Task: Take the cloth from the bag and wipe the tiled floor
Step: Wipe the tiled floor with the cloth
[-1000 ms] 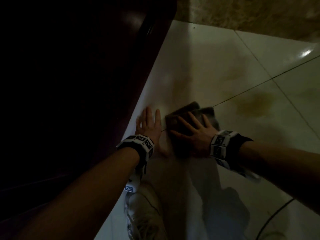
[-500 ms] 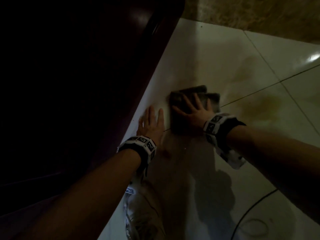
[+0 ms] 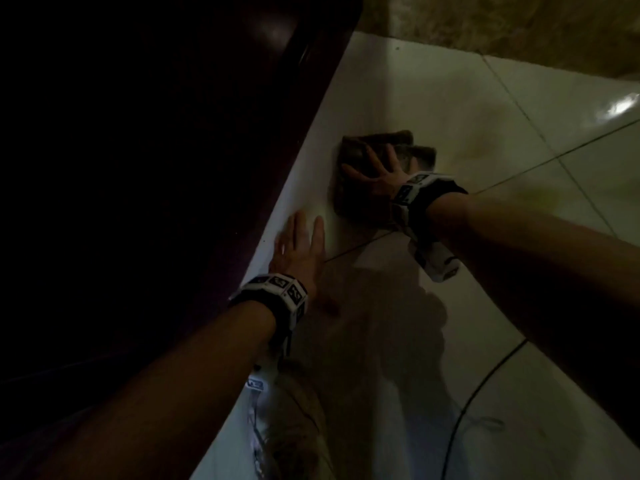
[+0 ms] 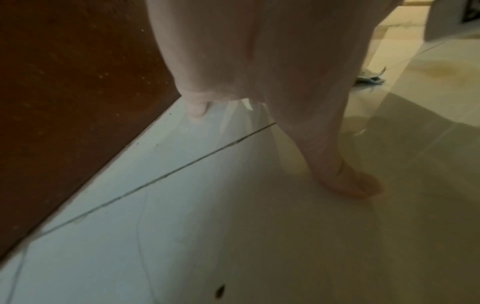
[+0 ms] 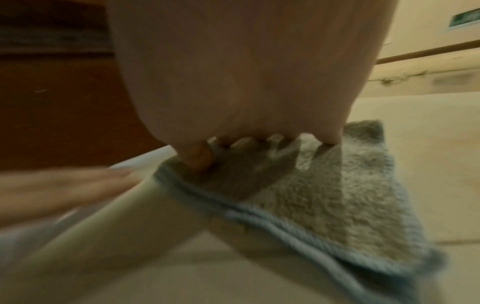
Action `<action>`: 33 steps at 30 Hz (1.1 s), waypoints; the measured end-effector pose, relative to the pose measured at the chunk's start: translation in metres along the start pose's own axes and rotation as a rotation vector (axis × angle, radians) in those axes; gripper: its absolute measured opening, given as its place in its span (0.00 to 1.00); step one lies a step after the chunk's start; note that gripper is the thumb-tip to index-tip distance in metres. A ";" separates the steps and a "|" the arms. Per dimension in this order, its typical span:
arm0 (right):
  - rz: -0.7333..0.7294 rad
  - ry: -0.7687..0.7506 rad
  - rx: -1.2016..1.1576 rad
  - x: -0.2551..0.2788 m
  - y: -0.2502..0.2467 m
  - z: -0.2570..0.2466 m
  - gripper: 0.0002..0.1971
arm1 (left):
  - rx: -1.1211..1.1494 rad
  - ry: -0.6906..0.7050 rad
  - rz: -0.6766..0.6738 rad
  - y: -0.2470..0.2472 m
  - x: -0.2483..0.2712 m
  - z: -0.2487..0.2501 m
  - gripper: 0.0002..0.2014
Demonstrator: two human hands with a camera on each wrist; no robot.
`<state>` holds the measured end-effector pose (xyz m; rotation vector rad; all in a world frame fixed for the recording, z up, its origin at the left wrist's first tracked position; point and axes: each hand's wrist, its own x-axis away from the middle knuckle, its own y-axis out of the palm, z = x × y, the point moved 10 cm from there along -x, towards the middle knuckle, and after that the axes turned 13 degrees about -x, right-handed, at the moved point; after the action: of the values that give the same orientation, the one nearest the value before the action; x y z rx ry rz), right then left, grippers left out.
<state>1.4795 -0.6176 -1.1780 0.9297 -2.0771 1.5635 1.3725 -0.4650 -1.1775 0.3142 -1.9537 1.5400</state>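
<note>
A folded grey terry cloth (image 3: 360,147) (image 5: 324,197) lies on the pale tiled floor (image 3: 433,105) close to the dark wooden furniture. My right hand (image 3: 377,171) lies flat on top of it with fingers spread, pressing it down; in the right wrist view the fingertips (image 5: 200,158) dig into the pile. My left hand (image 3: 301,247) (image 4: 259,82) rests flat on the bare tile beside the furniture, fingers straight, nearer me and left of the cloth, holding nothing. No bag is in view.
Dark wooden furniture (image 3: 173,168) (image 4: 64,102) borders the floor on the left. Brownish stains (image 3: 485,140) mark the tiles beyond the cloth. A thin dark cable (image 3: 485,393) curves across the near right floor. My shoe (image 3: 294,427) sits below the left wrist. A wall base (image 3: 502,26) closes the far side.
My right hand has slid the cloth away from me along the furniture edge, over the grout line onto the farther tile. The left hand has stayed planted on the floor.
</note>
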 end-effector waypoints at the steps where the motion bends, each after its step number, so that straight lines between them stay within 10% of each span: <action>1: -0.002 -0.001 0.036 0.003 0.006 -0.003 0.39 | 0.000 -0.003 0.011 -0.001 0.000 0.001 0.56; 9: -0.014 -0.232 0.188 0.101 0.094 -0.033 0.43 | -0.094 0.025 -0.091 -0.004 0.001 0.002 0.81; 22: 0.023 0.096 -0.061 0.115 0.070 0.084 0.38 | -0.059 0.092 -0.069 -0.023 0.016 0.033 0.75; 33: -0.109 0.007 0.005 0.211 0.161 0.076 0.40 | -0.250 0.231 -0.052 -0.041 0.000 0.121 0.79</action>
<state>1.2244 -0.7222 -1.1772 1.0198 -1.9836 1.5151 1.3557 -0.5903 -1.1596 0.0765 -1.9108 1.2230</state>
